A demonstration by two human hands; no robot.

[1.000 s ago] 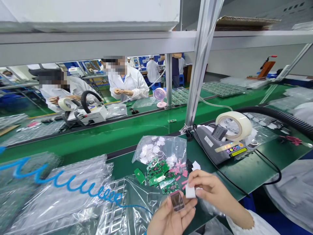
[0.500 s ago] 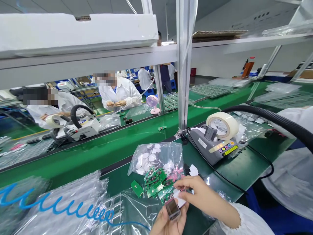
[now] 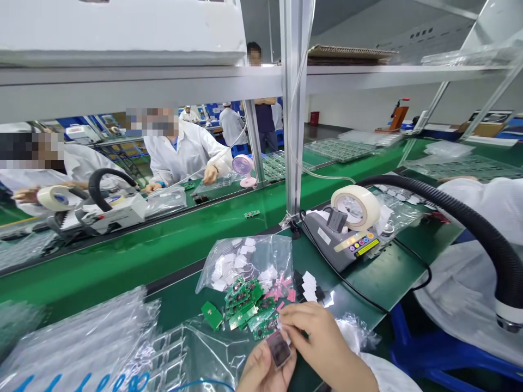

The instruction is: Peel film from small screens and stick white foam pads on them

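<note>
My left hand grips a small square display module with a dark face and clear edges. Over its upper edge, the fingers of my right hand are pinched together on something small and pale, mostly hidden by the fingertips. Just beyond both hands lies a heap of green circuit boards. Pink pieces are scattered beside the heap. Behind it rests a clear plastic bag with white square parts. White squares and black pieces lie to the right of the bag.
A grey device with a tape roll on top stands at right, near a black hose. Clear trays are stacked at left. A metal post rises behind the bench. Co-workers in white coats sit across and at right.
The view has turned slightly right. The white piece seen between my hands is now mostly covered, with my right fingers at the module's upper edge. A co-worker opposite has moved their hands apart.
</note>
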